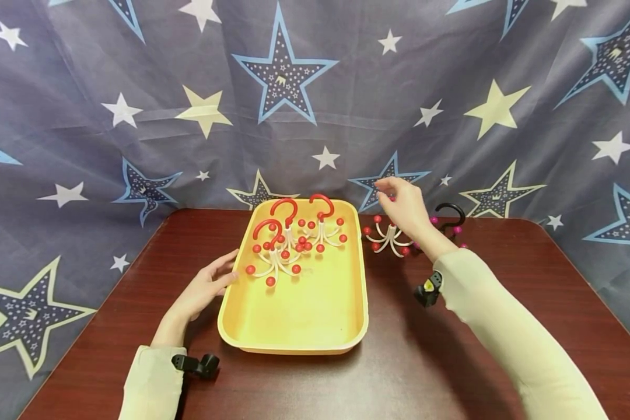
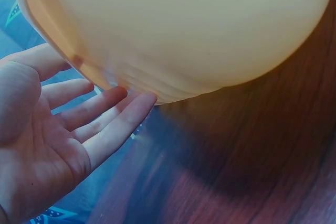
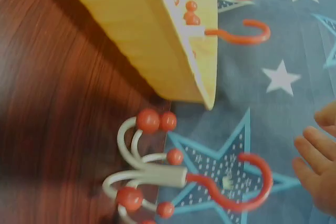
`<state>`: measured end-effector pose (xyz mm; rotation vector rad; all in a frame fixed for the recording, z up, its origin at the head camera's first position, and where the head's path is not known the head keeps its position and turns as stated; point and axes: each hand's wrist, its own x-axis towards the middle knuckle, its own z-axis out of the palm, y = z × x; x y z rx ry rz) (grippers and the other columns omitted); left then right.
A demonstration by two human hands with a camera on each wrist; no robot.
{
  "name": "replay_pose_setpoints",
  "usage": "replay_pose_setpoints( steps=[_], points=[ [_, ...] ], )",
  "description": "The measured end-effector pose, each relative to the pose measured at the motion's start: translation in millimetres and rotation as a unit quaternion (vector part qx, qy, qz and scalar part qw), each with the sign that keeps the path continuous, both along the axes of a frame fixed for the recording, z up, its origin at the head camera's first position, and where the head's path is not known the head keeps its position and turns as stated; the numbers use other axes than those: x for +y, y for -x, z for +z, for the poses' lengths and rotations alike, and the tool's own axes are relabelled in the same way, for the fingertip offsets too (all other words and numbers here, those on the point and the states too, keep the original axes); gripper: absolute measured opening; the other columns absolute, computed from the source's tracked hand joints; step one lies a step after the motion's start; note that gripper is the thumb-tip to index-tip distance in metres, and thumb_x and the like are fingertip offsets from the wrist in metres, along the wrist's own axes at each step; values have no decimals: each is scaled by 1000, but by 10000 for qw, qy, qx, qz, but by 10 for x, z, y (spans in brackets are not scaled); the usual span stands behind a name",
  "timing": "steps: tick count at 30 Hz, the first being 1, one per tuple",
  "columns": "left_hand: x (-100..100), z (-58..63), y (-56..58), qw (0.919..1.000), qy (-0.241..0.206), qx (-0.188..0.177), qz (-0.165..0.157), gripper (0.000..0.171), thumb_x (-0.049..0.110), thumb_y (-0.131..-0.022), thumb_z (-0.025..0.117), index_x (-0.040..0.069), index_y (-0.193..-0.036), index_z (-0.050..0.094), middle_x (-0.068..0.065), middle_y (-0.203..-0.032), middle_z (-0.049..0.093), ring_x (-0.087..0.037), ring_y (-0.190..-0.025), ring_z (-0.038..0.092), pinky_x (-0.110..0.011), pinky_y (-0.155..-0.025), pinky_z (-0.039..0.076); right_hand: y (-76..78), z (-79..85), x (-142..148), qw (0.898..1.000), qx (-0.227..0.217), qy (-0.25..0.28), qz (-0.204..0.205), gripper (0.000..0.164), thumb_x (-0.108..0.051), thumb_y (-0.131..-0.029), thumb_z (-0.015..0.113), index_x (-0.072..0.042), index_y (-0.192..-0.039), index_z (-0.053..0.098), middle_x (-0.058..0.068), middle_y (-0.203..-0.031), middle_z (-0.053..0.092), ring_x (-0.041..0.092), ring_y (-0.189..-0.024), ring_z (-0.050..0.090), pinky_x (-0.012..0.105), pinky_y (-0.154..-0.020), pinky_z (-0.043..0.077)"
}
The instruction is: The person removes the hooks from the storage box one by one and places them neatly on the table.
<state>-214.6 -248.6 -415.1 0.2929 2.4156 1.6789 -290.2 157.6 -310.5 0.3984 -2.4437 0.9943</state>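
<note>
A yellow tray (image 1: 304, 315) holds three multi-arm hanger hooks (image 1: 275, 259), each with white curved arms, red ball tips and a red hook on top. My left hand (image 1: 210, 283) touches the tray's left side, its fingers (image 2: 118, 129) extended along the outer wall. My right hand (image 1: 406, 207) hovers above another red-hooked hanger (image 1: 391, 236) standing on the table right of the tray. In the right wrist view, that hanger's red hook (image 3: 268, 182) is apart from the fingers, which hold nothing. My right hand covers part of this hanger in the head view.
Behind my right wrist stands a hanger with a black hook (image 1: 454, 210) and pink ball tips, partly hidden. The dark wooden table (image 1: 399, 373) ends at the back against a grey star-patterned cloth (image 1: 346, 87).
</note>
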Motion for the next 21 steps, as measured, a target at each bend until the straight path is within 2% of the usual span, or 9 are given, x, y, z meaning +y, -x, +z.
replay_pose_setpoints(
  steps=[9,16,21],
  points=[
    [12,23,-22,9999,-119,1,-38,60,19,-92,53,10,-144,25,-25,-134,41,-36,-107,54,-35,-75,54,53,-43,-440,9968,-590,-34,545,30,-15,-84,63,-1,-111,61,15,-104,65,24,-93,64,36,-83,50],
    [17,23,-20,9998,-183,-23,-76,60,18,-93,52,10,-145,23,-26,-135,39,-38,-108,54,-36,-76,54,104,-149,-650,9925,-1069,-6,592,34,-16,-85,62,-5,-117,58,14,-111,63,24,-97,62,36,-84,50],
    [15,26,-24,9998,-208,-36,-50,60,18,-93,52,10,-145,23,-26,-135,39,-38,-108,54,-35,-75,54,156,-198,-758,9913,-1187,5,573,36,-15,-86,61,-5,-120,57,13,-112,63,23,-97,63,35,-80,52]
  ],
)
